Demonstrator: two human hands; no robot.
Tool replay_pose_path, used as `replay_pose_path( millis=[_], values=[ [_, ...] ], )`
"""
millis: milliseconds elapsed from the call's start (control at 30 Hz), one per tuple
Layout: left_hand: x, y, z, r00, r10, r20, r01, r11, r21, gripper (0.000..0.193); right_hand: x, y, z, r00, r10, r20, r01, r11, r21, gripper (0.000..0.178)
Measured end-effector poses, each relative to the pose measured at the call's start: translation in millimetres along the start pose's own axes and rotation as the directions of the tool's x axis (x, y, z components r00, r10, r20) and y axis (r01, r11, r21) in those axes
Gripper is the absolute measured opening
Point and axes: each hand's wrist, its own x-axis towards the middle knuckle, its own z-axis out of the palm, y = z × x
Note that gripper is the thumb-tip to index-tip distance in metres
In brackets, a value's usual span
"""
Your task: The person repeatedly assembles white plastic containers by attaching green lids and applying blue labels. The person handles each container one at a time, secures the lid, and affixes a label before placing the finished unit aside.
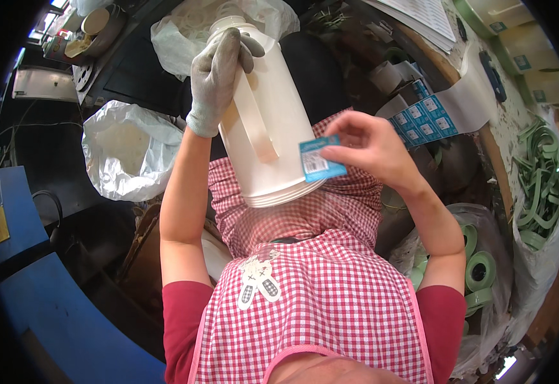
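A tall cream plastic jug [286, 121] with a long side handle lies tilted across my lap, its ribbed end toward me. My left hand [218, 77], in a grey-white work glove, grips the jug near its far, narrower end, by the top of the handle. Bare, my right hand [369, 144] pinches a blue-and-white printed sticker [315, 160] between thumb and fingers. That sticker lies over the jug's right side near the ribbed end; whether it is stuck down I cannot tell.
To the right, a strip of blue labels [423, 121] hangs off a bench [478, 102]. Bags of green plastic pieces [539, 185] and green rings [480, 270] stand at the right. Plastic bags [129, 150] sit left and ahead; blue panels [68, 320] stand at the lower left.
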Motion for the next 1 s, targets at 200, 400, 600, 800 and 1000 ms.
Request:
replay_pose_path(
  millis=[200, 400, 600, 800, 1000],
  values=[
    [-6, -6, -6, 1.000, 0.015, -0.003, -0.015, 1.000, -0.005, 0.046, 29, 11, 6, 0.988, 0.064, 0.140, -0.062, 0.998, -0.017, 0.032],
    [-8, -5, -5, 1.000, -0.012, -0.010, 0.011, 0.998, -0.060, 0.046, 31, 30, 9, 0.992, 0.057, 0.111, -0.049, 0.996, -0.077, 0.035],
    [-9, -11, -8, 0.999, 0.004, 0.052, -0.005, 1.000, 0.011, 0.050, 31, 4, -3, 0.978, 0.186, -0.098, -0.200, 0.679, -0.706, 0.043],
    [-1, 22, 6, 0.998, 0.025, -0.055, -0.007, 0.955, 0.298, 0.030, 31, -12, 54, 0.965, -0.188, 0.182, 0.149, 0.967, 0.208, 0.073],
    [39, 70, -60, 0.987, -0.142, -0.073, 0.067, 0.785, -0.616, 0.080, 67, 55, 19, 0.995, -0.096, 0.037, 0.039, 0.685, 0.727, 0.069]
  ],
)
